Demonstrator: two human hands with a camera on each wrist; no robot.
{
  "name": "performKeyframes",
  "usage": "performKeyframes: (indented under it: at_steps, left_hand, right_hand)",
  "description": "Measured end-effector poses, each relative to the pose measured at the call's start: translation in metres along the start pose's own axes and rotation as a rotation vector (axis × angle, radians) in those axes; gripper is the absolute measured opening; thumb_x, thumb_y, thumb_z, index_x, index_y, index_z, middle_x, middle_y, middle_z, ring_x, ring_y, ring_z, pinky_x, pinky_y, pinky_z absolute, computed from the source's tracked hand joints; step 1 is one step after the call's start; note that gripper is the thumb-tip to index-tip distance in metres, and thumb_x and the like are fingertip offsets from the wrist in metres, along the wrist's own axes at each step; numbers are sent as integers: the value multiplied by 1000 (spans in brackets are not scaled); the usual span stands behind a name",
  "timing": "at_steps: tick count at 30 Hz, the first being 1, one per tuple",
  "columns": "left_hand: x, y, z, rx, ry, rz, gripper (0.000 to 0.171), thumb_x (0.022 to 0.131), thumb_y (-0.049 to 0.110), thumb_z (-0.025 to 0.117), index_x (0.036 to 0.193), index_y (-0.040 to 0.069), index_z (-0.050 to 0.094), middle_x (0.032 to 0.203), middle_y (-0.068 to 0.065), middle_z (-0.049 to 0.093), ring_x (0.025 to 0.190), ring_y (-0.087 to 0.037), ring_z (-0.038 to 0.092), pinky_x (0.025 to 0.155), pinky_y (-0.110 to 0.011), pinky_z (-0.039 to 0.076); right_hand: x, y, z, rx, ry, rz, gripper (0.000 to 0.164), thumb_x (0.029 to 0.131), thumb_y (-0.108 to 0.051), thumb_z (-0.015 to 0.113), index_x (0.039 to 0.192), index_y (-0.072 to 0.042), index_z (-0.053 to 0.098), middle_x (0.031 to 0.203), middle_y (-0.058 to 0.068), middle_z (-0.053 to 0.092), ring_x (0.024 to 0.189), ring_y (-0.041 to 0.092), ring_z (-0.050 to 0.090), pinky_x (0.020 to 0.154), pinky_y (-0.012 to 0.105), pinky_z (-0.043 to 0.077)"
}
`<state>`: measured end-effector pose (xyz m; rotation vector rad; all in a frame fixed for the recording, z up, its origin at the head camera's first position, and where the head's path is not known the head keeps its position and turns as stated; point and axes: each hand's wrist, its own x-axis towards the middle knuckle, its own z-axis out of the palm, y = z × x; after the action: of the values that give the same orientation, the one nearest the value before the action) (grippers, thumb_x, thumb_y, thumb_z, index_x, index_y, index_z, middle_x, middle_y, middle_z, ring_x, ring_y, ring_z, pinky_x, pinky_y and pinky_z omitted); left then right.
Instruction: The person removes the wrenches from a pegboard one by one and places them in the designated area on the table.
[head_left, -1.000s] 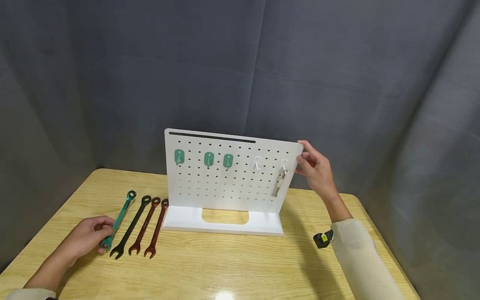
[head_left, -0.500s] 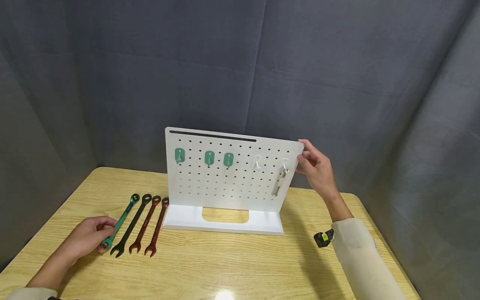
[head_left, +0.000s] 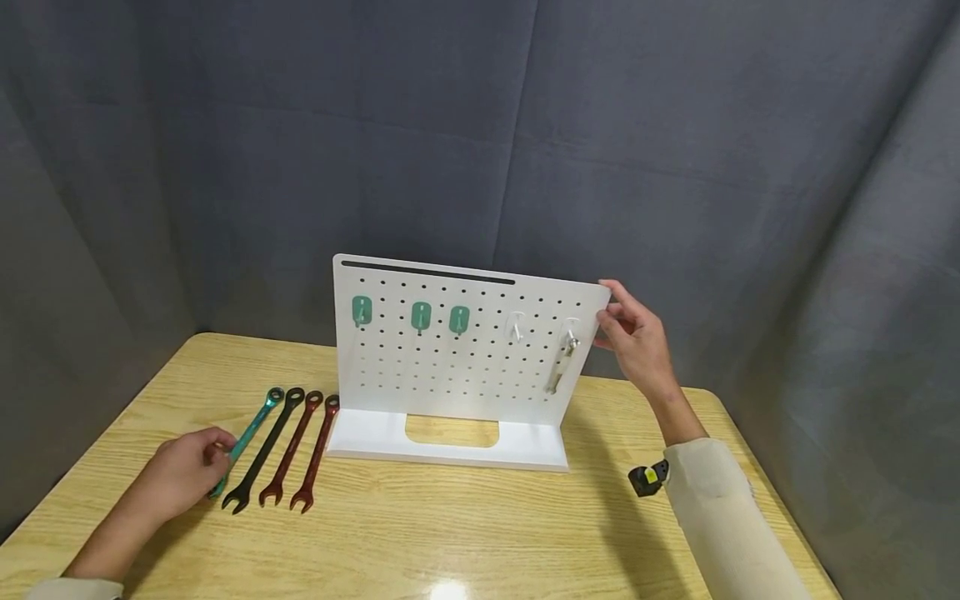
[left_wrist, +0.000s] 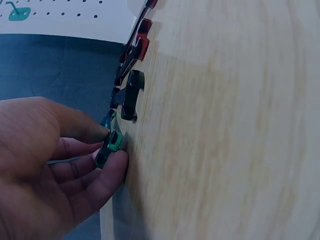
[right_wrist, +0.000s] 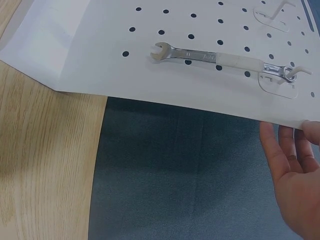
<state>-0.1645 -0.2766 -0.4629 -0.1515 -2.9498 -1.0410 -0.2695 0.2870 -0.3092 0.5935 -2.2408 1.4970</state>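
My left hand [head_left: 180,475] pinches the lower end of a green combination wrench [head_left: 258,421] between thumb and fingers, low over the table. In the left wrist view, the green wrench's open end [left_wrist: 111,145] shows between the fingertips. Right beside it lies a black wrench [head_left: 262,450], then two dark red wrenches [head_left: 291,450]. My right hand [head_left: 637,346] grips the upper right edge of a white pegboard [head_left: 450,402], its thumb in front and fingers behind. Near that edge a silver wrench [right_wrist: 192,54] hangs by its ring from a clear-backed hook [right_wrist: 280,90].
Three green hooks [head_left: 421,316] sit along the board's left and middle. Another clear hook [head_left: 516,327] bears nothing. The board's white base [head_left: 367,433] rests on the wooden table [head_left: 450,525]. Grey curtains [head_left: 375,167] surround the table.
My left hand has shifted slightly right with the green wrench. Its ring end now lies close beside the black wrench's ring. My right hand keeps its hold on the board.
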Motion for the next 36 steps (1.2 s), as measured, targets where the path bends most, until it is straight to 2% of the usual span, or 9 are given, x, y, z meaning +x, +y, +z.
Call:
performKeyframes:
  at_steps: [7, 12, 19, 25, 28, 31, 36]
  left_hand:
    - [-1, 6, 2, 75, -10, 38, 22, 98, 2, 61, 116, -11, 61, 73, 0, 53, 55, -17, 45, 49, -31, 36]
    - [0, 6, 4, 98, -21, 35, 22, 97, 0, 62, 116, -11, 60, 75, -1, 55, 60, -18, 47, 52, -34, 37]
    - [2, 8, 3, 116, -26, 42, 22, 95, -1, 65, 114, -11, 62, 74, -2, 53, 59, -18, 45, 52, -34, 37]
    - [3, 9, 3, 138, -25, 43, 23, 94, -1, 66, 115, -10, 61, 78, -4, 53, 64, -19, 47, 55, -36, 39]
    - [3, 11, 3, 163, -10, 52, 22, 94, 0, 67, 113, -10, 62, 80, -5, 53, 66, -19, 48, 56, -37, 41]
    - [0, 13, 7, 174, 19, 65, 24, 95, 4, 68, 114, -9, 62, 84, -8, 53, 67, -20, 49, 55, -38, 42]
    - [-6, 24, 13, 188, 88, 109, 26, 96, 9, 70, 117, -6, 66, 98, -16, 59, 72, -24, 56, 56, -41, 47]
  right_hand:
    - [4, 24, -4, -15, 11, -8, 49, 102, 6, 57, 149, -6, 52, 112, 29, 59, 98, 20, 65, 77, 24, 58]
    - [4, 26, -4, -25, 11, -12, 49, 103, 3, 59, 150, -9, 52, 112, 26, 61, 99, 21, 65, 77, 25, 59]
    - [5, 25, -5, -32, 12, -21, 51, 103, 4, 58, 151, -8, 51, 113, 26, 62, 100, 21, 65, 77, 24, 58]
    - [4, 25, -5, -40, 16, -18, 52, 103, 3, 58, 152, -14, 52, 113, 25, 62, 102, 23, 65, 81, 33, 59]
    - [4, 25, -5, -41, 19, -11, 51, 103, 1, 59, 151, -15, 53, 111, 23, 62, 101, 23, 65, 82, 36, 59]
    - [3, 22, -4, -34, 17, -6, 50, 103, 2, 59, 150, -12, 53, 111, 25, 62, 100, 25, 65, 81, 40, 59]
    - [2, 23, -2, -35, 24, -12, 49, 102, 4, 59, 150, -9, 53, 112, 27, 62, 98, 24, 66, 79, 34, 60]
